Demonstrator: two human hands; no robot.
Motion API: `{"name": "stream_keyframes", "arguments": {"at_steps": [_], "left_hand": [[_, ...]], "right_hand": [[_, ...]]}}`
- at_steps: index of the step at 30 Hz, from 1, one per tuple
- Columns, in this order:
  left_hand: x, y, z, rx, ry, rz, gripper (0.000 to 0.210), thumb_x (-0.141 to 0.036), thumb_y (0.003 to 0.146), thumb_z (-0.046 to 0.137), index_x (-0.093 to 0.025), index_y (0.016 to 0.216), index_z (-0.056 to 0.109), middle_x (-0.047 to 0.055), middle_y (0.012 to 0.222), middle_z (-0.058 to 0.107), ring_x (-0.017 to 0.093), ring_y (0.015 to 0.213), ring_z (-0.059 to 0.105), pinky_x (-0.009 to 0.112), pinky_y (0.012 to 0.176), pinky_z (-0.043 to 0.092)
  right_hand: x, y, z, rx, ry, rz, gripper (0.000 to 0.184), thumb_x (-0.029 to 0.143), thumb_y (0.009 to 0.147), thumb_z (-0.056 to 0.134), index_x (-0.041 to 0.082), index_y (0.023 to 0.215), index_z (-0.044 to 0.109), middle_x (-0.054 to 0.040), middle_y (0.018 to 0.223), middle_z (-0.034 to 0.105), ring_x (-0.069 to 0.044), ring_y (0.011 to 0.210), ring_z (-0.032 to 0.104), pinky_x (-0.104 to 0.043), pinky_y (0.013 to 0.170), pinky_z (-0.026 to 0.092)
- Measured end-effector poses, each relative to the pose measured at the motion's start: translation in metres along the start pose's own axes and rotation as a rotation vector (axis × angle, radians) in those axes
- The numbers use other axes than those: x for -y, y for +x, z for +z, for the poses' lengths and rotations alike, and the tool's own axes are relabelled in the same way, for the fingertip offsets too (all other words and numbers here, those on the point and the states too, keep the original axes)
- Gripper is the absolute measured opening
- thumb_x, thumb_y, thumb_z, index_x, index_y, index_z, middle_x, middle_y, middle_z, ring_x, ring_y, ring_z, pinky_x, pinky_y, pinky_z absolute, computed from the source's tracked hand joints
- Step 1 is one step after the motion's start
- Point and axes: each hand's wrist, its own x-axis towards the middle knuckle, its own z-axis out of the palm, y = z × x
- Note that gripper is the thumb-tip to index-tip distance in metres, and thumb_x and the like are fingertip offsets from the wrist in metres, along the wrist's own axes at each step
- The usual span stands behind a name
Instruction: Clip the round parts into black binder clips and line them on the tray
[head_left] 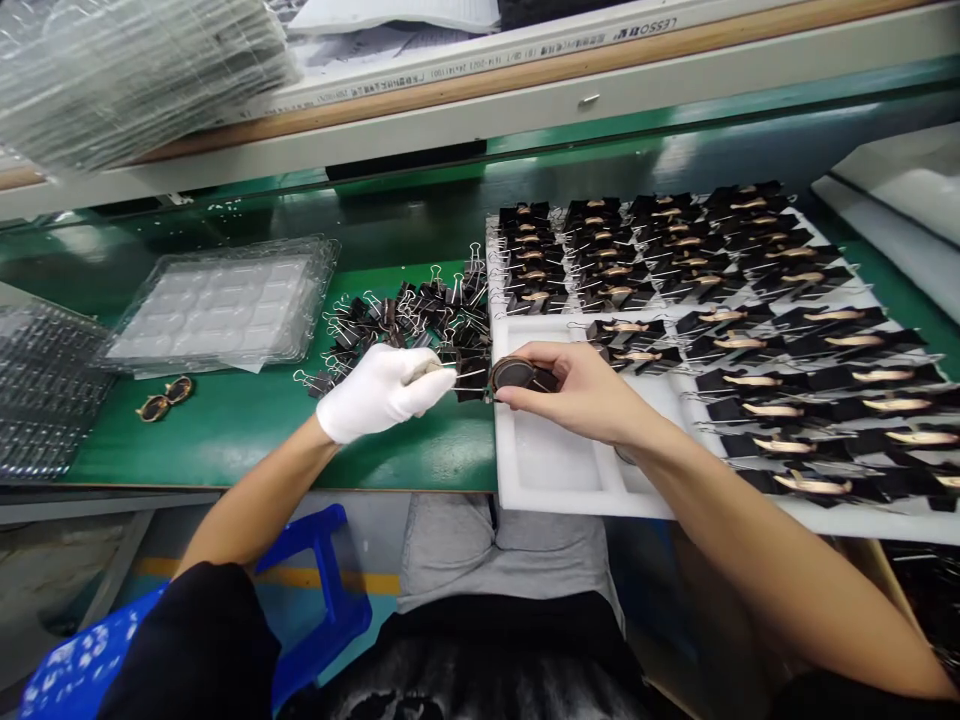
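On the green surface (pixel 225 430), one pair of sunglasses (pixel 165 398) lies left of the gloved left hand (pixel 382 390), whose fingers are pinched shut on a binder clip (pixel 471 378) just in front of the loose clip pile (pixel 405 320). The bare right hand (pixel 581 390), curled, grips a dark lens piece (pixel 514 374) touching that clip, over the white foam tray (pixel 555 470). Clipped pieces (pixel 675 250) fill rows beyond, too many to count.
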Motion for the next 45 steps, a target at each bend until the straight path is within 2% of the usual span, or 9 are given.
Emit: {"name": "stream_keyframes", "arguments": {"at_steps": [6, 23, 26, 29, 31, 33, 36, 40, 45], "left_hand": [[-0.003, 0.000, -0.007, 0.064, 0.154, 0.142, 0.036, -0.038, 0.094, 0.058, -0.017, 0.065, 0.058, -0.006, 0.049, 0.050, 0.006, 0.046, 0.039, 0.021, 0.050, 0.032], [-0.014, 0.003, -0.005, 0.153, 0.114, 0.044, 0.040, -0.044, 0.099, 0.053, -0.018, 0.068, 0.058, -0.003, 0.055, 0.059, 0.009, 0.050, 0.050, 0.023, 0.054, 0.039], [-0.008, 0.008, 0.003, 0.194, -0.148, -0.049, 0.053, -0.061, 0.105, 0.037, -0.017, 0.097, 0.066, 0.003, 0.069, 0.068, 0.013, 0.058, 0.063, 0.025, 0.055, 0.044], [-0.009, 0.015, 0.016, 0.275, -0.441, -0.208, 0.073, -0.076, 0.102, 0.023, -0.016, 0.104, 0.064, 0.005, 0.074, 0.068, 0.016, 0.060, 0.065, 0.027, 0.050, 0.042], [-0.016, 0.018, 0.022, 0.347, -0.468, -0.187, 0.063, -0.074, 0.101, 0.038, -0.017, 0.089, 0.061, 0.002, 0.074, 0.063, 0.014, 0.061, 0.059, 0.026, 0.054, 0.045], [-0.029, 0.022, 0.026, 0.429, -0.467, -0.124, 0.052, -0.067, 0.100, 0.054, -0.017, 0.086, 0.059, 0.000, 0.076, 0.061, 0.012, 0.063, 0.056, 0.025, 0.059, 0.047], [-0.051, 0.032, 0.033, 0.477, -0.431, -0.095, 0.046, -0.062, 0.099, 0.058, -0.018, 0.101, 0.065, 0.000, 0.085, 0.065, 0.013, 0.068, 0.059, 0.027, 0.062, 0.050], [-0.079, 0.058, 0.065, 0.098, 0.028, 0.168, 0.034, -0.050, 0.101, 0.060, -0.018, 0.108, 0.069, 0.005, 0.099, 0.073, 0.020, 0.086, 0.066, 0.033, 0.079, 0.052], [-0.096, 0.087, 0.118, -0.094, 0.541, 0.419, 0.034, -0.047, 0.104, 0.057, -0.017, 0.110, 0.070, 0.010, 0.103, 0.073, 0.031, 0.105, 0.065, 0.047, 0.095, 0.045]], "right_hand": [[-0.003, 0.001, -0.001, 0.123, -0.043, -0.077, 0.021, 0.041, 0.082, 0.082, 0.021, 0.089, 0.080, -0.0030, 0.083, 0.076, -0.022, 0.078, 0.068, -0.034, 0.074, 0.050], [-0.008, -0.003, -0.006, 0.169, -0.133, -0.091, 0.008, 0.026, 0.077, 0.079, 0.019, 0.079, 0.076, 0.0007, 0.072, 0.070, -0.017, 0.069, 0.062, -0.029, 0.062, 0.039], [-0.009, -0.002, -0.005, 0.038, -0.394, -0.292, 0.003, 0.021, 0.085, 0.074, 0.019, 0.085, 0.076, 0.0000, 0.075, 0.073, -0.017, 0.069, 0.063, -0.030, 0.064, 0.039], [-0.007, -0.006, -0.002, -0.175, -0.912, -0.710, 0.021, 0.009, 0.098, 0.060, 0.020, 0.088, 0.074, -0.0016, 0.089, 0.079, -0.016, 0.076, 0.066, -0.033, 0.067, 0.037], [-0.003, -0.015, 0.001, -0.317, -1.178, -0.975, 0.025, 0.007, 0.101, 0.057, 0.019, 0.085, 0.072, -0.0017, 0.095, 0.080, -0.016, 0.083, 0.068, -0.035, 0.070, 0.038], [0.002, -0.033, 0.000, -0.434, -1.285, -1.084, 0.017, 0.009, 0.101, 0.062, 0.018, 0.090, 0.072, -0.0029, 0.104, 0.081, -0.016, 0.096, 0.070, -0.036, 0.079, 0.042], [0.002, -0.073, -0.008, -0.618, -1.290, -0.798, 0.023, 0.011, 0.100, 0.067, 0.017, 0.122, 0.070, -0.0095, 0.127, 0.075, -0.022, 0.119, 0.066, -0.042, 0.096, 0.040], [-0.012, -0.133, -0.023, -0.887, -1.217, -0.290, 0.030, 0.010, 0.095, 0.072, 0.015, 0.125, 0.069, -0.0152, 0.120, 0.071, -0.030, 0.113, 0.063, -0.044, 0.093, 0.040], [-0.021, -0.172, -0.035, -0.677, -1.310, -0.014, 0.014, 0.018, 0.088, 0.083, 0.022, 0.100, 0.077, -0.0094, 0.103, 0.066, -0.031, 0.098, 0.055, -0.042, 0.080, 0.030]]}}
